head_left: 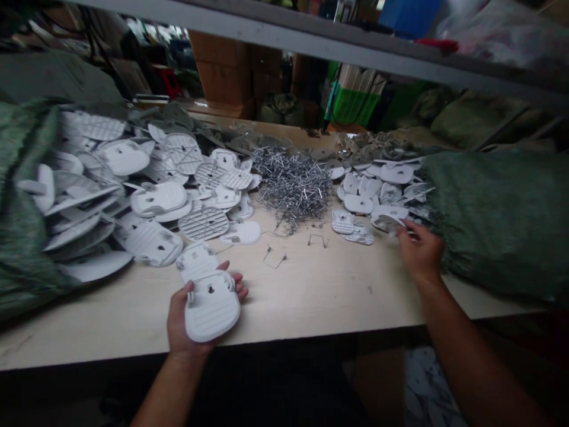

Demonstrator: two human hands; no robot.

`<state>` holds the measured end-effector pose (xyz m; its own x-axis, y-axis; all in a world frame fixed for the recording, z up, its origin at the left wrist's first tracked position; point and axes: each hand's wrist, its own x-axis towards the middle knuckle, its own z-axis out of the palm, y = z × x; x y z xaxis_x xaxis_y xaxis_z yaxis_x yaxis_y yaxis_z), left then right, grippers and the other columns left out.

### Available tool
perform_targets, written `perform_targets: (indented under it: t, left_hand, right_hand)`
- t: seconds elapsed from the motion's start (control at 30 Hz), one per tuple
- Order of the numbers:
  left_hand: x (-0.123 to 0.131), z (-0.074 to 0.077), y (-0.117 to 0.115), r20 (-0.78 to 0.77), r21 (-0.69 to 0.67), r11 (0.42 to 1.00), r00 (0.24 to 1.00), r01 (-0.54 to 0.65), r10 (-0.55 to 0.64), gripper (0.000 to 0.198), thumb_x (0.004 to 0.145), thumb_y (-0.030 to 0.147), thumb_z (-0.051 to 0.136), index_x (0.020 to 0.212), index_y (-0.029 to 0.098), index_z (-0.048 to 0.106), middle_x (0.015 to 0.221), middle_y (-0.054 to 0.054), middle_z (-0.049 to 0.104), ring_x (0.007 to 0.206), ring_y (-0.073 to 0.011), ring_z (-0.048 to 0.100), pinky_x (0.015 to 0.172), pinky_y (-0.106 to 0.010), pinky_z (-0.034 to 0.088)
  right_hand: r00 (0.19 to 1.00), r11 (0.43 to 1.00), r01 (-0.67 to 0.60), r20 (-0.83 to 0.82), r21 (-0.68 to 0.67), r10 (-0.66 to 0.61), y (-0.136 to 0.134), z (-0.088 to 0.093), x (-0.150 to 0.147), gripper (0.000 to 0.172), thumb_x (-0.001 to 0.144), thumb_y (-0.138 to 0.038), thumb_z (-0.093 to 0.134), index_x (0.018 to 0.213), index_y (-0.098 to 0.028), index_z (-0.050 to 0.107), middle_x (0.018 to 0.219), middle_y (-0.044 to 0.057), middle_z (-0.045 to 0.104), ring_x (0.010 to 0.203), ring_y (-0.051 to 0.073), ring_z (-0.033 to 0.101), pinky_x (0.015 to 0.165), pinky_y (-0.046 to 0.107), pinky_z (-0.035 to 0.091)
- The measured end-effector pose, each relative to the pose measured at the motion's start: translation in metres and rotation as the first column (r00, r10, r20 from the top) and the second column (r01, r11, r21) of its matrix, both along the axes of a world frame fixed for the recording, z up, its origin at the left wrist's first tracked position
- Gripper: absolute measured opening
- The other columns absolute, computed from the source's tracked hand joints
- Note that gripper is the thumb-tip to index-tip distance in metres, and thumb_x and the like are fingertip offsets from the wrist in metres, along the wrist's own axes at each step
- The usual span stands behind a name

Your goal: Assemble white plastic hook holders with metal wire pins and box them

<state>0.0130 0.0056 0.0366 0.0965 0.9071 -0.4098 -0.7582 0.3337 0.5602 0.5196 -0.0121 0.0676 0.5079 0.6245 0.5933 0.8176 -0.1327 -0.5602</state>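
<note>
a white plastic plate [212,307] is held between the thumb and spread fingers of the left hand [190,317], near, above the pale table [302,302]; at right, a second plate [386,223] is pinched by the right hand [420,252], and a heap of bent wire clips [292,187] lies farther off.

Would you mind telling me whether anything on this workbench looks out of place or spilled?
A few bent wire clips lie loose on the pale tabletop, apart from the main wire heap, toward the person's right hand. They look like strays from that heap.
</note>
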Motion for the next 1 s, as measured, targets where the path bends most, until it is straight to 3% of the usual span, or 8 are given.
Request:
perform_targets:
  t: [0.17,0.27,0.37,0.57,0.7,0.87,0.93,1.0]
  left_hand:
    - [0.011,0.003,-0.005,-0.01,0.058,0.996,0.997,0.073,-0.073,0.069,0.075,0.046,0.077,0.131,0.006,0.072,0.109,-0.026,0.08,0.089,-0.0379,0.078,0.08,-0.054,0.068]
    - [0.02,0.008,-0.013,-0.019,0.054,0.989,0.991,0.135,-0.134,0.072,0.078,0.045,0.074,0.138,0.007,0.068,0.116,-0.027,0.079,0.095,-0.0386,0.079,0.086,-0.055,0.067]
    - [0.025,0.014,-0.023,-0.033,0.058,0.979,0.98,0.198,-0.196,0.073,0.079,0.039,0.07,0.144,0.006,0.063,0.121,-0.027,0.078,0.098,-0.0392,0.08,0.089,-0.057,0.066]
    - [0.023,0.022,-0.032,-0.099,0.097,0.971,0.973,0.22,-0.211,0.073,0.079,0.037,0.069,0.145,0.007,0.06,0.121,-0.024,0.08,0.095,-0.0373,0.08,0.094,-0.061,0.064]
    - [0.029,0.021,-0.028,-0.17,0.125,0.968,0.966,0.219,-0.197,0.069,0.082,0.039,0.068,0.144,0.009,0.062,0.119,-0.02,0.081,0.095,-0.0351,0.08,0.095,-0.058,0.064]
    - [0.036,0.014,-0.026,-0.151,0.14,0.962,0.965,0.234,-0.213,0.064,0.086,0.047,0.071,0.138,0.011,0.064,0.115,-0.019,0.081,0.093,-0.0329,0.08,0.087,-0.049,0.066]
    - [0.036,0.011,-0.027,-0.14,0.153,0.963,0.97,0.221,-0.2,0.061,0.087,0.048,0.072,0.136,0.012,0.065,0.113,-0.017,0.082,0.092,-0.0312,0.08,0.088,-0.047,0.065]
    - [0.037,0.009,-0.029,-0.139,0.174,0.964,0.974,0.202,-0.179,0.059,0.088,0.049,0.073,0.134,0.013,0.065,0.112,-0.016,0.082,0.091,-0.0301,0.08,0.087,-0.045,0.065]
  right_hand:
    - [0.942,0.975,-0.223,-0.255,0.014,0.219,-0.035,0.003,-0.059,0.033,0.089,-0.041,0.08,0.116,-0.022,0.084,0.111,0.01,0.084,0.104,0.032,0.079,0.1,0.051,0.062]
    - [0.856,0.864,-0.493,-0.238,-0.105,0.459,-0.052,-0.007,-0.088,0.019,0.094,-0.031,0.073,0.107,-0.024,0.084,0.122,0.011,0.081,0.119,0.03,0.076,0.111,0.052,0.056]
    - [0.784,0.747,-0.619,-0.241,-0.241,0.572,-0.062,-0.02,-0.09,0.018,0.094,-0.03,0.071,0.105,-0.024,0.084,0.138,0.013,0.075,0.129,0.031,0.071,0.115,0.053,0.054]
    - [0.8,0.627,-0.569,-0.182,-0.532,0.572,-0.066,-0.009,-0.065,0.031,0.094,-0.042,0.075,0.121,-0.027,0.082,0.158,0.013,0.061,0.144,0.038,0.06,0.116,0.057,0.053]
    - [0.853,0.658,-0.481,-0.139,-0.579,0.502,-0.05,0.006,-0.089,0.061,0.091,-0.051,0.079,0.145,-0.025,0.07,0.152,0.015,0.067,0.134,0.04,0.068,0.108,0.056,0.059]
    - [0.889,0.608,-0.356,-0.056,-0.709,0.455,-0.024,0.006,-0.123,0.093,0.08,-0.054,0.087,0.161,-0.019,0.056,0.155,0.02,0.063,0.137,0.048,0.064,0.114,0.069,0.051]
    - [0.885,0.607,-0.429,-0.175,-0.669,0.432,-0.02,0.005,-0.132,0.093,0.079,-0.054,0.09,0.16,-0.021,0.057,0.151,0.02,0.066,0.135,0.048,0.065,0.115,0.069,0.05]
    - [0.787,0.575,-0.616,-0.46,-0.539,0.412,-0.021,0.006,-0.147,0.097,0.076,-0.053,0.094,0.159,-0.022,0.056,0.145,0.019,0.07,0.13,0.044,0.069,0.112,0.066,0.054]
